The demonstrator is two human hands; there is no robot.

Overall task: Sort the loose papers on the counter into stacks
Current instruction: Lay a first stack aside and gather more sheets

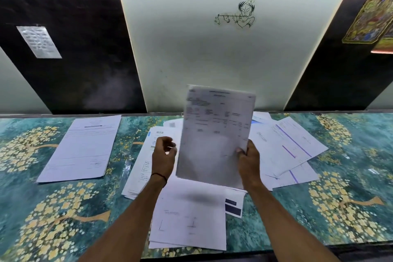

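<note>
Head view, one frame.

Held sheet (pixel 217 134): raised upright over the middle of the desk (pixel 53 208), printed face toward the camera, top edge tipped slightly right. Print blurred; not readable.

Right grip (pixel 247 159): pinched on the held sheet at its lower right edge, thumb on the near face, fingers behind.

Left grip (pixel 163 153): fingers curled in, nothing seen between them. It is held up just beside the sheet's left edge; contact with the paper cannot be made out. A dark thread (pixel 159 176) is worn at the wrist.

Loose pile (pixel 189 215): sheets overlapped at odd angles, spread from the near edge of the desk to the far wall, beneath and behind the held sheet. More sheets (pixel 285 147) are fanned out to the right of it.

Left stack (pixel 85 149): lying well apart from the pile, edges roughly squared. It is judged to be a sorted stack already begun.

Handling, judged: a single sheet is very light and limp, so it will droop when held by one edge and catch air if moved fast. An edge pinch like the present one should suffice. Two-sided support would keep it flat. Creasing at the pinch point is the main risk. Sheets lying flat on the smooth patterned surface are likely hard to lift. Sliding one toward the near edge, or lifting a free corner, is advised.

Also noted: a line drawing (pixel 236 15) on the pale wall panel.
</note>
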